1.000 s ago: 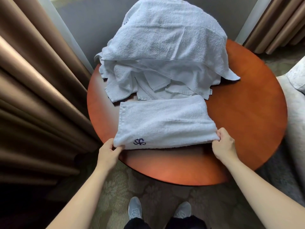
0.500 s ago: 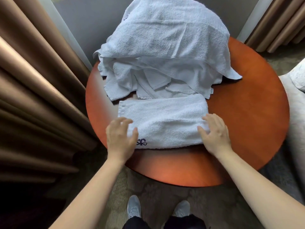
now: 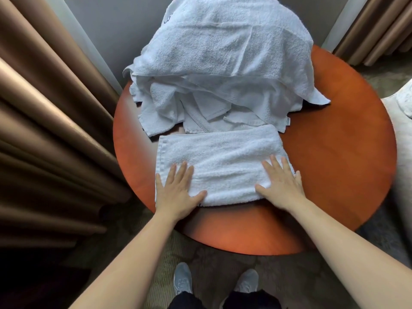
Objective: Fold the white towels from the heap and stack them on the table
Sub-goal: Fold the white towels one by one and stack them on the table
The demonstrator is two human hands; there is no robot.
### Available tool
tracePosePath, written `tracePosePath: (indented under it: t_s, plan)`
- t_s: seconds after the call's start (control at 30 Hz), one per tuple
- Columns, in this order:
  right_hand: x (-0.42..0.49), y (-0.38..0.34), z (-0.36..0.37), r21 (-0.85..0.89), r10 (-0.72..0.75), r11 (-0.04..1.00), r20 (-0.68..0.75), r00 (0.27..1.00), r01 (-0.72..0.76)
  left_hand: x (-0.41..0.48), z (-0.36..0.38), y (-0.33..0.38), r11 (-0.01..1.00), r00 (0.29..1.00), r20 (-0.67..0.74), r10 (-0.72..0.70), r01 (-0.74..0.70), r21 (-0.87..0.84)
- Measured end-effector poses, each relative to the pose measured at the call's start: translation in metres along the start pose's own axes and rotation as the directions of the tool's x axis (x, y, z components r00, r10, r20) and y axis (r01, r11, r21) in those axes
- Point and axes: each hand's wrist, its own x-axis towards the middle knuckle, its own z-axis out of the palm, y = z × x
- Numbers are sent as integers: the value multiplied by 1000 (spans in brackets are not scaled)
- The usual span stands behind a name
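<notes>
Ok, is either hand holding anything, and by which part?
Nothing is held. Left hand and right hand lie flat on the folded towel, near its front corners.

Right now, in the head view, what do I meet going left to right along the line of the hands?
From the left: brown curtain → left hand → folded towel → right hand → table top → pale armchair.
</notes>
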Motion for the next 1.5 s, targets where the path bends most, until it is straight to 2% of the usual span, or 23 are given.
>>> tracePosePath:
  t_s: [0.13,0.27,0.4,0.47,0.5,0.53,0.57,0.6,0.67,0.7,0.73,0.77,0.83,0.87,0.93,1.0,1.07,1.13,1.23,1.33,1.5]
  plan:
    - [-5,0,0,46,16,999,-18,1000,-16,-1,-3,1,1000,999,31,-5,6,-21]
    - [-14,-1,6,133,66,990,-118,991,-50,-12,7,0,1000,997,-72,15,-15,-7]
    - [-17,-1,9,176,83,983,-126,988,-60,-26,17,-7,998,995,-86,49,-46,38]
    - [-16,2,8,259,115,963,-137,984,-76,-25,20,-15,999,994,-112,15,-20,-41]
    - [-16,4,7,346,160,933,-157,975,-98,-24,21,-20,983,983,-176,-48,15,-184]
    - [-16,7,4,453,224,883,-181,958,-121,-25,20,-23,932,952,-265,-154,51,-359]
    - [-15,10,2,555,293,819,-191,937,-144,-26,18,-24,840,906,-315,-284,77,-538]
    - [-14,12,-2,635,353,754,-178,919,-167,-26,13,-25,724,865,-303,-400,95,-683]
    - [-10,16,-10,728,435,644,-93,896,-237,-24,3,-22,538,843,-175,-509,153,-829]
    - [-8,18,-14,747,450,607,-42,892,-271,-22,-3,-21,480,844,-113,-524,183,-858]
    - [-5,20,-17,755,451,583,7,893,-300,-20,-7,-21,478,850,-87,-520,205,-854]
    - [-3,21,-20,759,440,565,54,896,-323,-17,-11,-22,547,858,-103,-503,224,-807]
    - [1,23,-25,779,413,500,171,895,-380,-15,-15,-18,775,877,-186,-443,271,-571]
    - [2,23,-29,795,395,455,223,891,-401,-15,-17,-13,855,891,-236,-388,252,-453]
    - [1,23,-37,819,363,393,280,889,-418,-14,-21,5,939,915,-330,-231,121,-322]
    - [4,26,-41,835,367,373,267,891,-404,-15,-26,27,962,931,-355,-86,-15,-274]
    - [5,32,-45,821,409,435,187,893,-370,-11,-26,48,969,947,-318,41,-116,-220]
    - [4,41,-51,757,460,554,68,886,-346,-4,-24,66,978,962,-239,131,-165,-128]
    - [-2,54,-67,522,480,777,-131,867,-351,6,-20,88,975,967,-144,209,-218,-49]
    - [-11,48,-86,316,399,895,-253,881,-315,14,-9,94,974,974,-37,225,-226,-15]
    - [-32,-2,-91,118,162,984,-238,958,-137,17,-2,88,970,970,16,244,-244,-1]
